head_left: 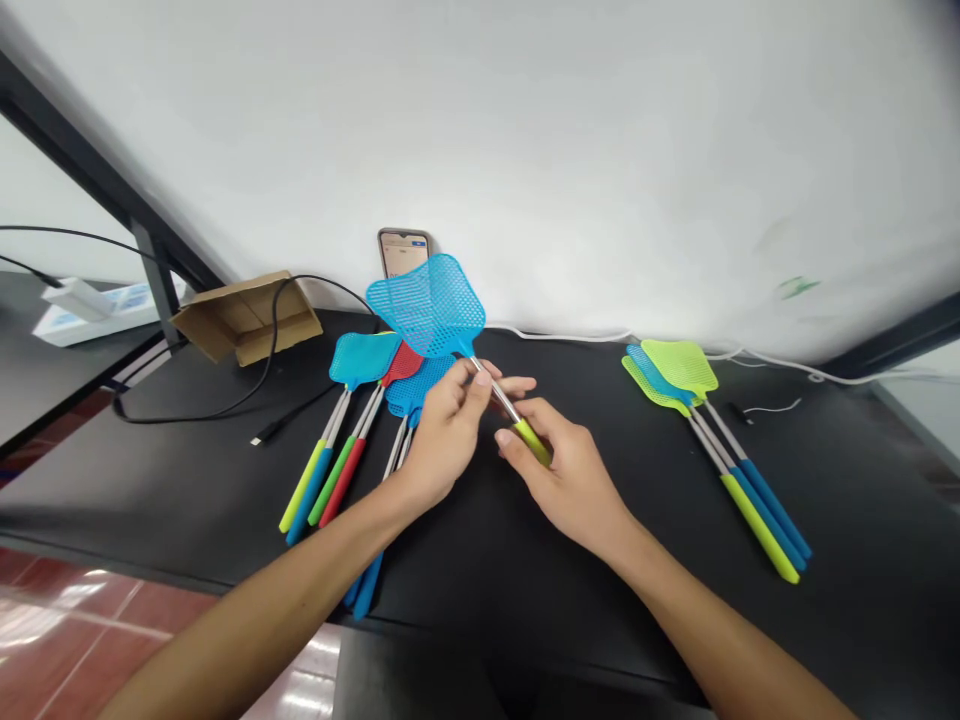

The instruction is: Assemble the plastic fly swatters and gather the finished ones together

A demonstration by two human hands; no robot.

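Between my hands is a fly swatter with a blue mesh head, a metal shaft and a yellow-green grip, its head tilted up to the left. My left hand pinches the shaft just below the head. The fingers of my right hand close round the yellow-green grip. To the left lie several swatters with blue, red and green parts, among them a light blue swatter head and a red swatter head; my left forearm covers part of them. At the right, several swatters overlap, a yellow-green swatter head on top.
A phone leans on the white wall behind the held swatter. An open cardboard box stands at the back left, with a black cable across it. A white cable runs along the wall. The black table ends near me.
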